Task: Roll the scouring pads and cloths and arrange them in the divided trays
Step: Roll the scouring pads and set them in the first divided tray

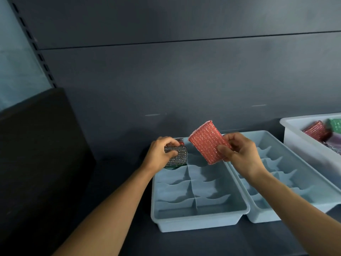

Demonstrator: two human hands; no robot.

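Observation:
Two pale blue divided trays stand side by side on the dark shelf, the left tray (199,218) in front of me and the right tray (287,209) beside it. My left hand (160,154) grips a silver scouring pad (178,157) at the left tray's far left compartment, where a bit of red and green shows beside and under it. My right hand (238,152) pinches a flat red scouring pad (207,142) by its right edge and holds it tilted above the far end of the left tray.
A white bin (302,143) at the far right holds loose pads, among them a red one (317,131) and a green one (335,125). A dark panel (42,154) rises at the left. The grey back wall stands close behind the trays.

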